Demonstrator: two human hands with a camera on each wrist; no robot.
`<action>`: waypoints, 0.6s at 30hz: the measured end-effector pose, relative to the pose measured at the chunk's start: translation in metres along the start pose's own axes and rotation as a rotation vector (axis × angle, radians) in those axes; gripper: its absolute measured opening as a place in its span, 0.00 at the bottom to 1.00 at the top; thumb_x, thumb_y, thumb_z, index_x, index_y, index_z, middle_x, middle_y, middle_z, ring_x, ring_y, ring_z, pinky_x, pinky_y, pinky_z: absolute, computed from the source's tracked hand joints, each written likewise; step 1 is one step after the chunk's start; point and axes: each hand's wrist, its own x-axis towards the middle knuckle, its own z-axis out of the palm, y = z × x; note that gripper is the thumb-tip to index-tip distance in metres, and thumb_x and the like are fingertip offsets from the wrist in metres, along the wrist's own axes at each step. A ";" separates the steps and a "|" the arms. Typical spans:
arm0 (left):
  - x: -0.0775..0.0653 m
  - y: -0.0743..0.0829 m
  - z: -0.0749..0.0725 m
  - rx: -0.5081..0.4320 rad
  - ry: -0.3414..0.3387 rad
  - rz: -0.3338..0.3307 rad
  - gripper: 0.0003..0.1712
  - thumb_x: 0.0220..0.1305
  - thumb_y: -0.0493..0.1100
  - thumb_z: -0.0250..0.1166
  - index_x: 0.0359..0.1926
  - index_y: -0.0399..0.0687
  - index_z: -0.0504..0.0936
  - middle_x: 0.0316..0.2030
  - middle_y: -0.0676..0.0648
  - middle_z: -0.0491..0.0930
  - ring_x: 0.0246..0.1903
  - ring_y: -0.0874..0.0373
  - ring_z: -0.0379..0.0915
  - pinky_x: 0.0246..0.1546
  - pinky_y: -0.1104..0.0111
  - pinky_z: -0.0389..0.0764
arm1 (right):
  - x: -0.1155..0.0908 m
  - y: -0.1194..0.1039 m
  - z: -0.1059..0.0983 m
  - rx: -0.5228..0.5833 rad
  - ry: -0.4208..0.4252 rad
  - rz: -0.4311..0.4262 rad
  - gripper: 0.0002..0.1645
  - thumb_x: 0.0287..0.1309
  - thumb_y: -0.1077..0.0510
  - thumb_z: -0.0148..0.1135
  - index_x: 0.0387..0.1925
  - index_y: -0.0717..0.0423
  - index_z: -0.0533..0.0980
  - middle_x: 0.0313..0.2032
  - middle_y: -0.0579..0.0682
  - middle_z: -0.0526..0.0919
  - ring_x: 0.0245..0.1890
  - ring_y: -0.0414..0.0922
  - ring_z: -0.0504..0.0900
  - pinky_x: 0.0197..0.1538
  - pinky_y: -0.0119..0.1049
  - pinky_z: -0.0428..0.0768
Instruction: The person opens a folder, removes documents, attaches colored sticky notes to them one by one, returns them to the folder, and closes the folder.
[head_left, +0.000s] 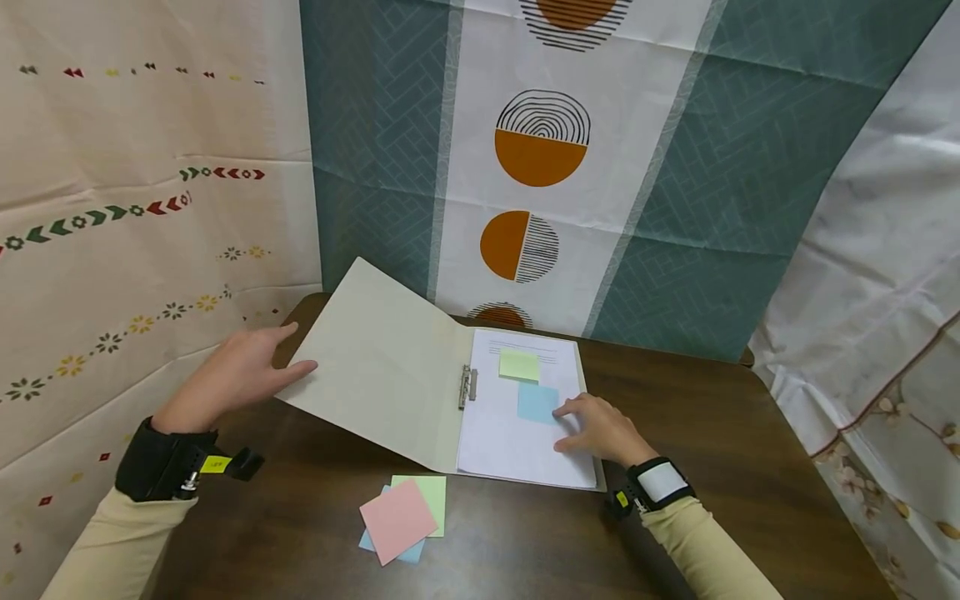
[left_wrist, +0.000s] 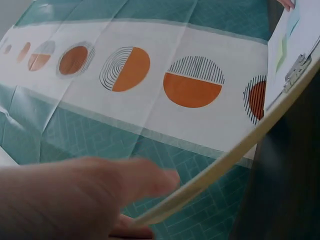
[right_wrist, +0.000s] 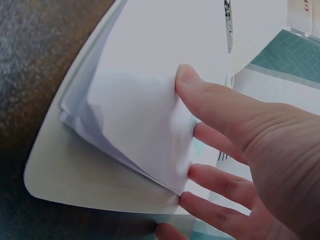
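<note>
A cream file folder (head_left: 382, 367) lies opened on the table, its left cover tilted up. My left hand (head_left: 243, 375) holds that cover's outer edge, thumb on the inner face; in the left wrist view the cover's edge (left_wrist: 200, 181) runs between thumb and fingers. White sheets (head_left: 491, 442) lie in the folder's right side beside a metal clip (head_left: 467, 387). On the top sheet are a light green sticky note (head_left: 519, 365) and, below it, a blue sticky note (head_left: 537, 402). My right hand (head_left: 606, 429) rests with spread fingers on the sheets, index fingertip at the blue note's right edge.
Loose pink (head_left: 397, 521), green (head_left: 433, 500) and blue (head_left: 412, 552) paper squares overlap on the brown table (head_left: 525, 550), in front of the folder. Patterned cloths (head_left: 390, 167) hang behind and at both sides of the table.
</note>
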 end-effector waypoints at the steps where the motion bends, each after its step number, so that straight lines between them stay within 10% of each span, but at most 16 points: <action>1: -0.001 -0.002 0.001 -0.006 -0.010 -0.002 0.40 0.75 0.48 0.74 0.72 0.19 0.77 0.39 0.29 0.90 0.29 0.43 0.80 0.32 0.55 0.83 | 0.000 0.000 0.000 -0.002 -0.001 0.001 0.32 0.56 0.47 0.89 0.61 0.50 0.90 0.68 0.61 0.84 0.67 0.59 0.82 0.63 0.65 0.85; 3: -0.002 -0.005 0.003 -0.023 -0.029 0.006 0.34 0.75 0.47 0.74 0.68 0.22 0.81 0.31 0.35 0.90 0.24 0.55 0.73 0.26 0.64 0.72 | 0.000 -0.002 0.000 0.003 -0.001 0.006 0.32 0.56 0.48 0.89 0.61 0.51 0.90 0.68 0.61 0.84 0.66 0.59 0.82 0.63 0.65 0.85; 18: -0.001 0.006 0.000 -0.087 0.018 0.061 0.30 0.76 0.42 0.72 0.69 0.24 0.81 0.44 0.29 0.93 0.24 0.57 0.71 0.24 0.65 0.68 | -0.002 -0.005 -0.001 0.000 0.007 -0.006 0.32 0.56 0.49 0.89 0.61 0.52 0.90 0.66 0.61 0.85 0.63 0.57 0.83 0.60 0.62 0.86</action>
